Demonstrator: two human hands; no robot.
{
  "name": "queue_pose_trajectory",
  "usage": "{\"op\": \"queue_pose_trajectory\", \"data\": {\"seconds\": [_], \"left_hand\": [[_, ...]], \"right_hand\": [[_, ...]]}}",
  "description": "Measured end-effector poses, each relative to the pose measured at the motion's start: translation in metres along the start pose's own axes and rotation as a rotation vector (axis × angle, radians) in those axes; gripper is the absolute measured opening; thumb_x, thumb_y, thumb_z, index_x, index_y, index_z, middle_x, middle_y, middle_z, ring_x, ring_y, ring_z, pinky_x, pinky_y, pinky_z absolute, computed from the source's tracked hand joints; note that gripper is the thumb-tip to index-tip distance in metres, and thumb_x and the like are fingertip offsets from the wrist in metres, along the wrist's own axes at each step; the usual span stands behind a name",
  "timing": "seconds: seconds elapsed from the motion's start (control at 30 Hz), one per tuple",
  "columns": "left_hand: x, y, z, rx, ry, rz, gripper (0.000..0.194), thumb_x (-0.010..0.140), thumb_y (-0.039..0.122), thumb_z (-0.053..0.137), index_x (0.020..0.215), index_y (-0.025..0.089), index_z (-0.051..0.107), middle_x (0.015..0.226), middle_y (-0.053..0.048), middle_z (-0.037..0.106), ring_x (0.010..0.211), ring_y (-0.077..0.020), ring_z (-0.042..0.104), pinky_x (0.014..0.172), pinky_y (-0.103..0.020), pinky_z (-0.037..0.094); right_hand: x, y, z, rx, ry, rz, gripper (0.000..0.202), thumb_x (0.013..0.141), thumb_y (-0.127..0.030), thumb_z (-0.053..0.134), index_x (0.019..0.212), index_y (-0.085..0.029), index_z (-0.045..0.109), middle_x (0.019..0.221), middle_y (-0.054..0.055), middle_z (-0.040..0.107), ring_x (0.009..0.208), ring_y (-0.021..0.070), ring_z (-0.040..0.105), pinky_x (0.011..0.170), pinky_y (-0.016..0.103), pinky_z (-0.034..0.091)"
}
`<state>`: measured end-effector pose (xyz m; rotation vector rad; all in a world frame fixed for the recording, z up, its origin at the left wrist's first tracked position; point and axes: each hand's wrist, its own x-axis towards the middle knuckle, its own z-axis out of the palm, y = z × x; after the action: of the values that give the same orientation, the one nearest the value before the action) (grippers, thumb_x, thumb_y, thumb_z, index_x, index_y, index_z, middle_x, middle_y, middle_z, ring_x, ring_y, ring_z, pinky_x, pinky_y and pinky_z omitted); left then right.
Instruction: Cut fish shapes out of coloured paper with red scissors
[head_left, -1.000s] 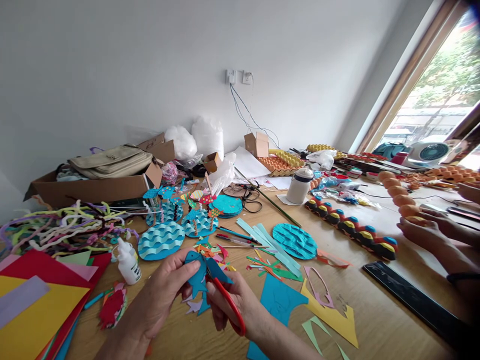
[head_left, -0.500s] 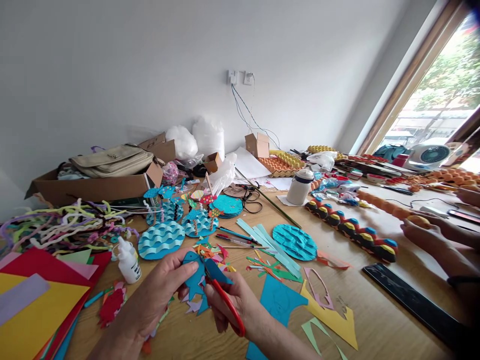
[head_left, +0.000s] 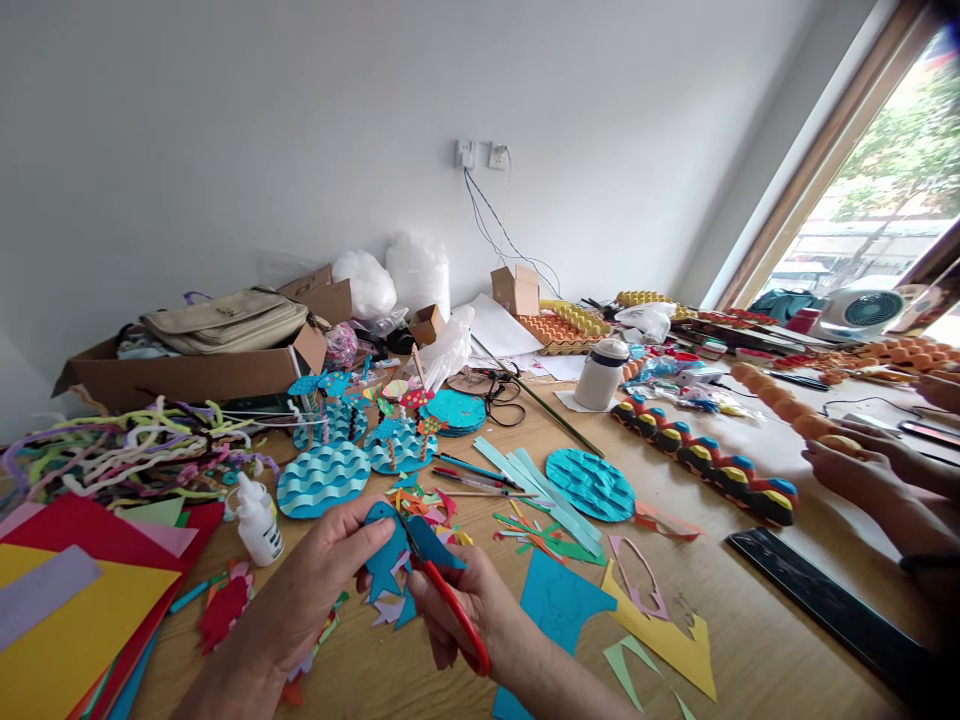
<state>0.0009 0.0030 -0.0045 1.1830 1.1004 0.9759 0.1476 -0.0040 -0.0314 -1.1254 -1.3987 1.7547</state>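
Note:
Pinched in my left hand (head_left: 330,555) is a piece of blue paper (head_left: 386,562) with a fish-like outline. My right hand (head_left: 469,605) grips red-handled scissors (head_left: 452,605), whose blades lie along the right edge of the blue paper. A blue flap of paper rests against the scissors and the right fingertips. Below and behind the hands lie colored paper scraps (head_left: 442,505). To the right of my right hand is a larger blue sheet (head_left: 559,600) with a pencil outline drawn on it.
Left are a glue bottle (head_left: 259,525), stacked colored paper (head_left: 82,620) and pipe cleaners (head_left: 150,450). Wavy blue discs (head_left: 322,478) stand behind my hands. At right, another person's hands (head_left: 840,460) hold an orange egg-carton strip (head_left: 787,410), near a dark flat bar (head_left: 810,590).
My hands, the paper and the scissors stay almost in place. At right, the other person's orange strip has tilted, its far end lifting and shifting slightly right.

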Motion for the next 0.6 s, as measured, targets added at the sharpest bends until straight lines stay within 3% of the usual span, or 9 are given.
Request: {"op": "queue_pose_trajectory", "data": {"seconds": [0.33, 0.6], "left_hand": [[0.001, -0.002, -0.008, 0.007, -0.071, -0.020, 0.020, 0.073, 0.037, 0.060, 0.068, 0.018, 0.062, 0.052, 0.005, 0.048, 0.048, -0.0084, 0.034, 0.046, -0.018, 0.029], [0.001, 0.000, -0.011, -0.004, -0.120, -0.033, 0.022, 0.073, 0.038, 0.060, 0.068, 0.017, 0.060, 0.054, 0.005, 0.045, 0.049, -0.0080, 0.031, 0.046, -0.018, 0.027]], "right_hand": [[0.003, 0.009, -0.005, -0.073, -0.045, -0.041, 0.040, 0.066, -0.055, 0.057, 0.060, -0.018, 0.042, 0.040, -0.009, 0.039, 0.028, 0.0037, 0.036, 0.029, 0.014, 0.031], [0.004, 0.017, -0.008, -0.065, -0.075, -0.057, 0.035, 0.072, -0.049, 0.056, 0.063, -0.018, 0.043, 0.042, -0.009, 0.040, 0.029, 0.0043, 0.038, 0.029, 0.014, 0.031]]}}
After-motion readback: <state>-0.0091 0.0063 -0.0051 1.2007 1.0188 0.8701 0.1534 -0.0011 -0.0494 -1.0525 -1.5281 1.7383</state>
